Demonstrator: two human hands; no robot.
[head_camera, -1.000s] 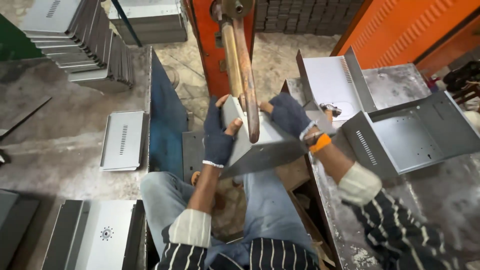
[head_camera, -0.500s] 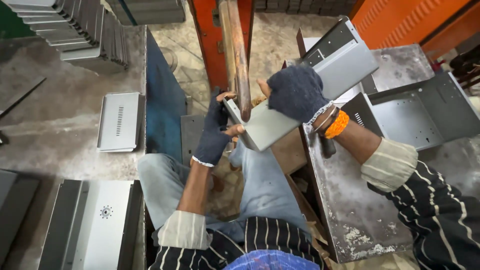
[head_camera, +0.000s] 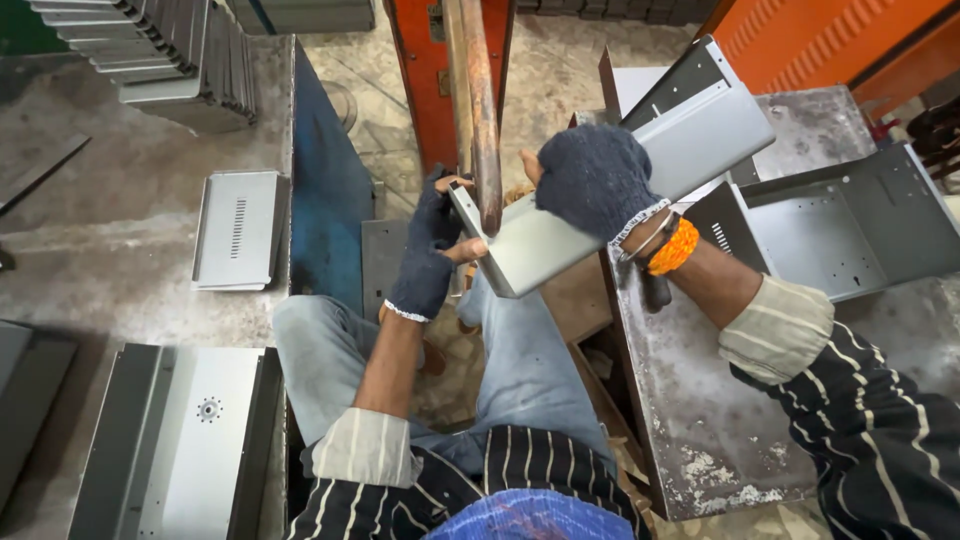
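Against the lever (head_camera: 478, 110), panel (head_camera: 620, 185) edge

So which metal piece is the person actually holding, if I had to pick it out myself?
Start at the orange machine column with the rusty lever hanging before it. Just under the lever's tip, both gloved hands, left hand and right hand, grip a long folded grey sheet-metal panel. Unlike the panels lying flat on the benches, it is lifted and tilted up to the right.

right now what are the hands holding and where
Both hold one bent grey sheet-metal panel: left hand at its lower left corner, right hand over its middle.
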